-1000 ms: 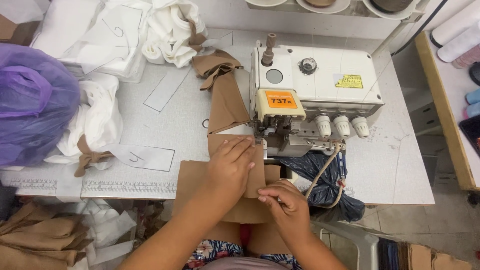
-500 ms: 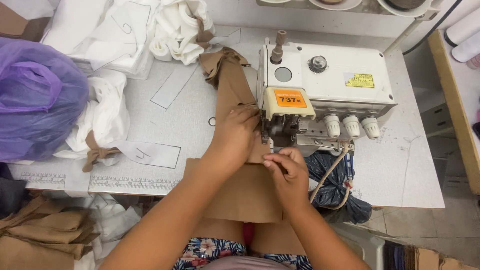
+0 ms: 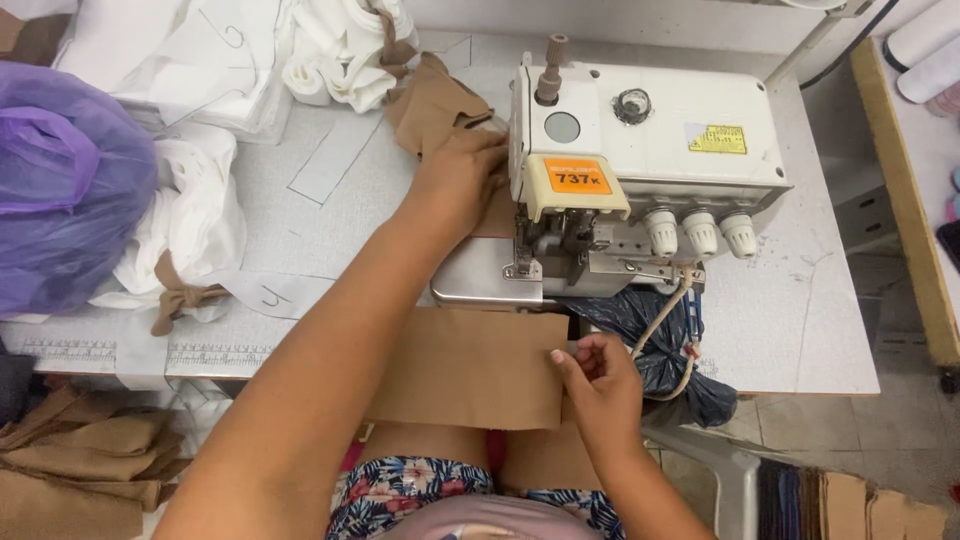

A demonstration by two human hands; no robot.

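Observation:
A white overlock sewing machine [image 3: 640, 150] stands on the grey table [image 3: 800, 320]. My left hand [image 3: 460, 180] reaches far along the machine's left side and presses on brown fabric [image 3: 435, 100] behind the needle area. A flat rectangular piece of brown fabric [image 3: 470, 365] lies at the table's front edge over my lap. My right hand [image 3: 595, 375] pinches that piece at its right edge.
White fabric pieces [image 3: 180, 60] are piled at the back left, beside a purple plastic bag [image 3: 65, 190]. A dark blue bag [image 3: 650, 340] hangs under the machine. More brown fabric [image 3: 70, 460] is stacked low at the left. Pattern outlines are drawn on the table.
My left hand has slid forward from the front piece to the fabric behind the machine. My right hand dropped back toward the table's front edge, holding the flat piece.

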